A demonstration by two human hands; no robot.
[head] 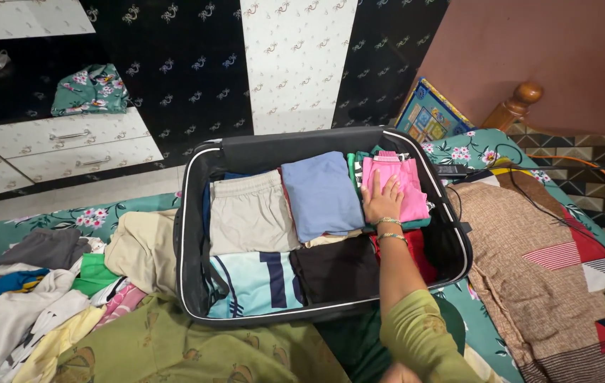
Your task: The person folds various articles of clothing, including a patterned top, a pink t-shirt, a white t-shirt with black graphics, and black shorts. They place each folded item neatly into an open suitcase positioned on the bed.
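Hands: right point(382, 202) flat, open-palmed on soft folded pink cloth point(396, 186); left unseen.

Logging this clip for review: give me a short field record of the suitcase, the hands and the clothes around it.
Setting: open black suitcase on a floral bedsheet
Right hand: flat on the folded pink garment
Left hand: not in view
Packed: blue garment, beige shorts, light-blue jersey, dark garment
Beside case: loose clothes pile

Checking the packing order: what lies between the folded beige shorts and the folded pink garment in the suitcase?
A folded blue garment, seen in the head view.
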